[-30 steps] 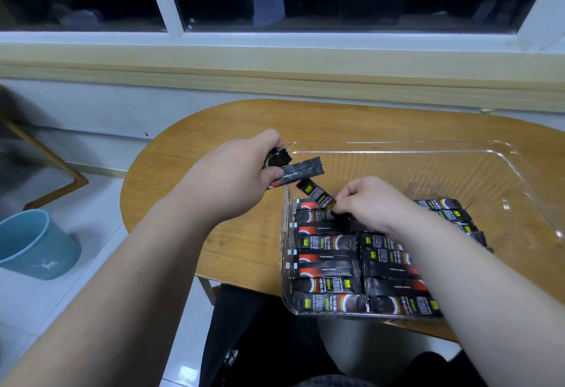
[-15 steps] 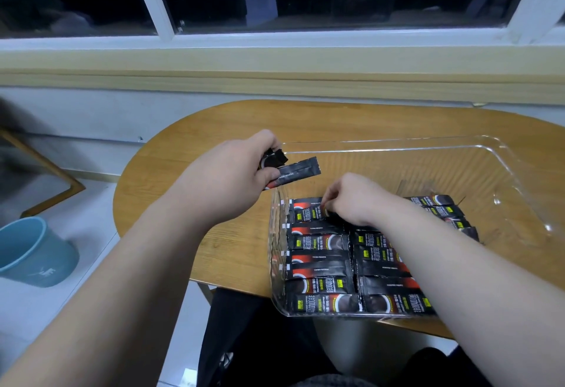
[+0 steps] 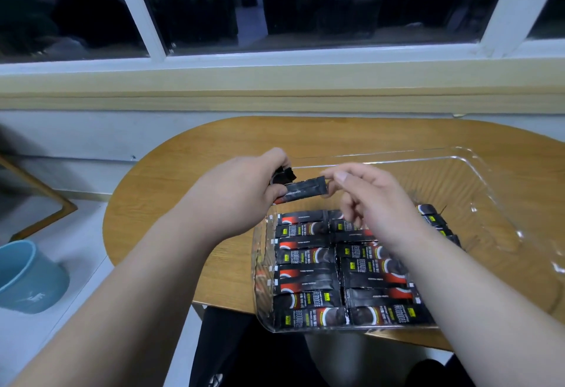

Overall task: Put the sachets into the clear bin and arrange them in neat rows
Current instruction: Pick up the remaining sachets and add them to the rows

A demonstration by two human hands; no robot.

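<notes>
Nearest the viewer, the clear bin (image 3: 262,295) is set on the wooden table (image 3: 171,203), its near wall close to the table's near edge. Inside it, the packed sachets (image 3: 308,256) are laid flat and crosswise in the near left part of the bin. Two columns are seen side by side, each sachet touching the next. A further column to the right is mostly hidden behind the right forearm. The far part of the bin's floor is left bare.

Above the bin's far left corner, both hands are raised and brought close together. The left hand (image 3: 241,188) is curled round a small bundle of held sachets (image 3: 282,177). From this bundle one protruding sachet (image 3: 305,192) is pushed out to the right. Its free end is pinched between thumb and forefinger of the right hand (image 3: 376,200), whose other fingers are loosely bent above the rows.

On the floor to the left, a blue bucket (image 3: 27,276) is seen. Beyond the table, a pale wooden sill (image 3: 275,90) is fixed below a dark window (image 3: 305,4) with white frames.
</notes>
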